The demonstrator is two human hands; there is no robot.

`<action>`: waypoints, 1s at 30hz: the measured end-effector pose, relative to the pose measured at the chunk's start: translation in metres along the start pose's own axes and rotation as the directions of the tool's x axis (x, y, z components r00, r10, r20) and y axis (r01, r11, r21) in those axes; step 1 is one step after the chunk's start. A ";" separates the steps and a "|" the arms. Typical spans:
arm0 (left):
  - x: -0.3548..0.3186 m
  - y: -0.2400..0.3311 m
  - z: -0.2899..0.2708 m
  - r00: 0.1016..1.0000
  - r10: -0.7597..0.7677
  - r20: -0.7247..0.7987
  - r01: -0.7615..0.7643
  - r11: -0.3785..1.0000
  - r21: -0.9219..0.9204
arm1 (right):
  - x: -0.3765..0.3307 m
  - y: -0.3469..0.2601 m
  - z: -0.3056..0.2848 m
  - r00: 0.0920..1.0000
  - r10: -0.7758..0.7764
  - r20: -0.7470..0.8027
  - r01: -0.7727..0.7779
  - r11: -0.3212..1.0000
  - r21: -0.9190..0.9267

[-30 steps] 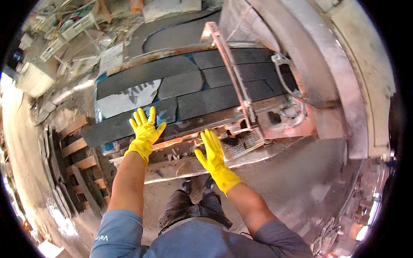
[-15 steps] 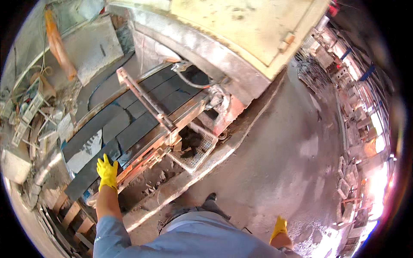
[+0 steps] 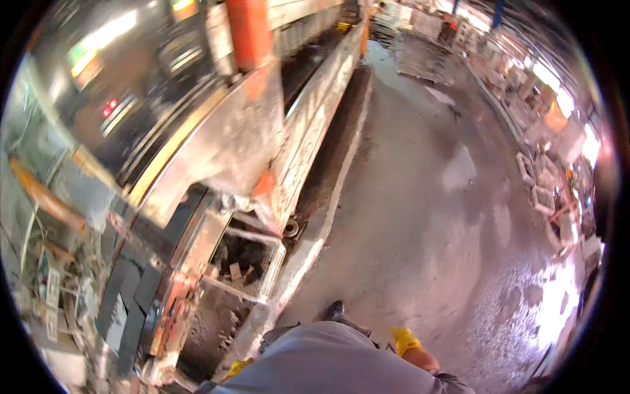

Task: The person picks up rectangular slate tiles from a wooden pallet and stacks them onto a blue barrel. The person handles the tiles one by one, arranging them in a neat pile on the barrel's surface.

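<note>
Both my hands wear yellow rubber gloves and hang low beside my body. Only a sliver of my left hand (image 3: 237, 368) shows, at my grey shirt's left edge, close to the machine's base. My right hand (image 3: 404, 340) hangs at my right side above the wet concrete floor (image 3: 426, 230), touching nothing. Its fingers are too small and blurred to read. Dark stone slabs (image 3: 121, 299) lie on the machine bed at the lower left, well away from both hands.
A large metal machine housing (image 3: 216, 144) fills the left, with a white mesh grate (image 3: 266, 266) and rubble at its foot. A concrete curb (image 3: 315, 240) runs along it. Stacked crates and frames (image 3: 545, 197) line the right side. My shoe (image 3: 333, 310) stands by the curb.
My view has swung right, away from the slabs toward the open floor. My left hand has dropped from the machine's edge to my side, and my right hand stays low.
</note>
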State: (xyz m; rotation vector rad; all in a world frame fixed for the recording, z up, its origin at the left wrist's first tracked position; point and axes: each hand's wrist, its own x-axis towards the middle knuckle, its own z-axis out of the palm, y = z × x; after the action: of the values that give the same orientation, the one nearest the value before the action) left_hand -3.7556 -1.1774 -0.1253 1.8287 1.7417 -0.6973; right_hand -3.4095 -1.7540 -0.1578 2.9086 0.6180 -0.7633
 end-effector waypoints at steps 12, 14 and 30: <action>0.055 0.364 -0.085 0.687 0.726 0.031 -0.699 0.672 -0.244 | 0.269 -0.016 -0.161 0.966 0.201 -0.160 -0.040 0.731 0.681; 0.073 0.390 -0.081 0.661 0.740 0.122 -0.705 0.669 -0.236 | 0.284 -0.017 -0.168 0.977 0.215 -0.007 -0.145 0.679 0.719; 0.127 0.900 -0.187 0.571 0.755 0.322 -0.821 0.517 0.242 | 0.325 0.097 -0.313 0.259 0.932 0.255 -0.564 -0.068 0.823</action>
State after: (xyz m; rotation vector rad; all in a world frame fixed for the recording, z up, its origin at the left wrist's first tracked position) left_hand -2.8482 -0.9953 -0.0585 2.4283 0.4828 -0.7657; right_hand -2.9695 -1.6727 -0.0447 3.1512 -2.0411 -0.1588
